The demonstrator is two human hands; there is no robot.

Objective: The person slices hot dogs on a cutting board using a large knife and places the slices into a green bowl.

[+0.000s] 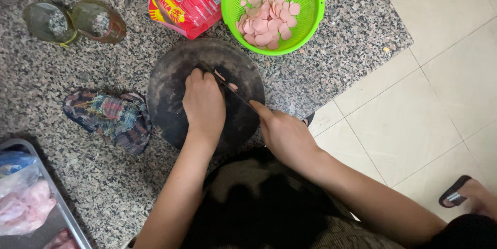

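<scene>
The left hand (204,105) lies curled, knuckles up, on the round dark chopping board (171,93), its fingers closed down over a pink sausage (221,77) whose cut end just shows past the fingertips. The right hand (284,135) is closed around the handle of a knife (239,94), forefinger stretched along the blade's back; the blade stands across the board just beside the left hand's fingertips, touching the sausage end. Beyond the board, at its far right edge, sits a bright green plastic colander (310,0) holding a heap of thin round pink sausage slices (268,16). Just left of the colander, near the board's far rim, lies an opened red sausage packet (186,0). Left of the board rests a crumpled patterned cloth (111,117), and further up on that side lie two tinted drinking glasses (72,21) tipped on their sides. At the near left, well apart from the board, a metal tray (67,218) holds plastic bags of raw pink meat (26,207). All rest on a speckled granite table (352,37).
</scene>
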